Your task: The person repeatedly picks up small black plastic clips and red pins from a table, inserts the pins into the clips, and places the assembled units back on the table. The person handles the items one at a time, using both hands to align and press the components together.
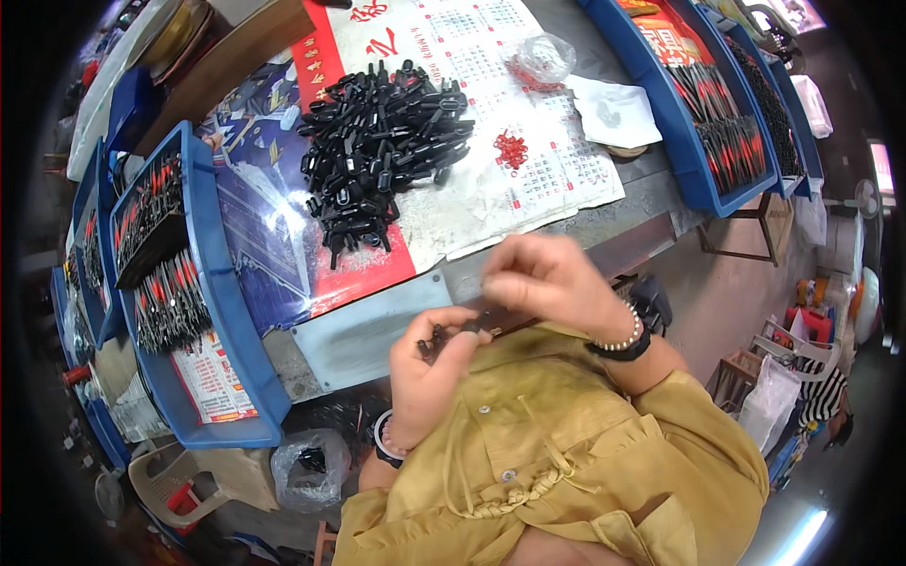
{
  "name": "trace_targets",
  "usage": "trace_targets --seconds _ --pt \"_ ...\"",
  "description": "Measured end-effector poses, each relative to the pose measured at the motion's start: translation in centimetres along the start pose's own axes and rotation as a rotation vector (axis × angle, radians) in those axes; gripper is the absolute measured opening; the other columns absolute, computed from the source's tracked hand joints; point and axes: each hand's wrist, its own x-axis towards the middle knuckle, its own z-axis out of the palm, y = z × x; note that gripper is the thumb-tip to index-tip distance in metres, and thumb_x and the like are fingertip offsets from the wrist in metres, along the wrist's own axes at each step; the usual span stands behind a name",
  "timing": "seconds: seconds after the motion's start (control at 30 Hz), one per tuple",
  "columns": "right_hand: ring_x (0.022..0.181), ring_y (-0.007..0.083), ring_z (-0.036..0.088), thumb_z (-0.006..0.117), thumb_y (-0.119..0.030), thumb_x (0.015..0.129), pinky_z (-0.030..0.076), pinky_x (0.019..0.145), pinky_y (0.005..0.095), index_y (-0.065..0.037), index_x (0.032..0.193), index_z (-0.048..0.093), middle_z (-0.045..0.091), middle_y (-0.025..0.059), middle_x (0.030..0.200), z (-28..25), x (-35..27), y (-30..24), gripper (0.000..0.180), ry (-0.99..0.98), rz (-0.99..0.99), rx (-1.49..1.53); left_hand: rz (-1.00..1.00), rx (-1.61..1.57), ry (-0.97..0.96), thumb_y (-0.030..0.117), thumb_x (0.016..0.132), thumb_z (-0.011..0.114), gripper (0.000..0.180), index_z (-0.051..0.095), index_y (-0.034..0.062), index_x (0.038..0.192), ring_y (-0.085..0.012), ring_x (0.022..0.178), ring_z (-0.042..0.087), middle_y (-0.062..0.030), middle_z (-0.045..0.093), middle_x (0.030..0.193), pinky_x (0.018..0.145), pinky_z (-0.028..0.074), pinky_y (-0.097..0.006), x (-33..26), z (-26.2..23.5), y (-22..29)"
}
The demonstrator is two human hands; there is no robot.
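My left hand [429, 363] is closed on several small black parts [435, 340], held close to my body at the near edge of the bench. One dark piece [483, 323] sticks out between its thumb and forefinger. Just above it, to the right, my right hand [543, 281] is bent in a pinch and blurred by motion. Whatever lies between its fingertips is too small to make out. A heap of black plastic parts [382, 156] lies on the bench beyond my hands. To the right of that heap is a small group of tiny red rings [511, 149].
Printed calendar paper [566, 189] covers the bench under the parts. A clear plastic bag [545, 61] and a white paper [613, 113] lie at its far right. Blue trays of packed dark pieces flank me on the left [247, 377] and right [678, 160]. A grey plate [373, 330] lies at the near edge.
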Motion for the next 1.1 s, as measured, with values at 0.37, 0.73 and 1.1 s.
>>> trace_targets --seconds 0.37,0.73,1.1 --pt "0.069 0.0355 0.059 0.06 -0.008 0.081 0.048 0.061 0.0428 -0.003 0.081 0.055 0.054 0.0143 0.078 -4.8 6.0 3.8 0.007 0.473 -0.359 -1.03 -0.095 -0.273 -0.059 0.016 0.092 0.062 0.026 0.055 -0.0025 0.108 -0.0074 0.049 0.045 -0.0167 0.065 0.083 0.046 0.035 -0.019 -0.1 -0.8 -0.3" --pt "0.068 0.0128 0.066 0.062 0.001 0.082 0.051 0.06 0.023 0.003 0.085 0.057 0.063 0.0073 0.078 -2.7 3.1 0.8 0.007 0.307 -0.076 -0.097 -0.105 -0.171 -0.078 0.009 0.092 0.057 0.023 0.055 -0.0039 0.11 -0.0057 0.05 0.046 -0.0158 0.066 0.084 0.046 0.035 -0.017 -0.4 -1.4 0.2" --pt "0.073 0.0081 0.062 0.059 -0.003 0.092 0.053 0.067 0.0218 0.005 0.101 0.062 0.064 0.0046 0.086 2.3 0.4 -0.5 0.013 -0.01 0.079 0.227 -0.023 -0.168 -0.057 0.009 0.093 0.056 0.019 0.054 -0.0034 0.108 -0.0042 0.052 0.046 -0.014 0.065 0.082 0.047 0.035 -0.016 -0.7 -1.2 0.0"
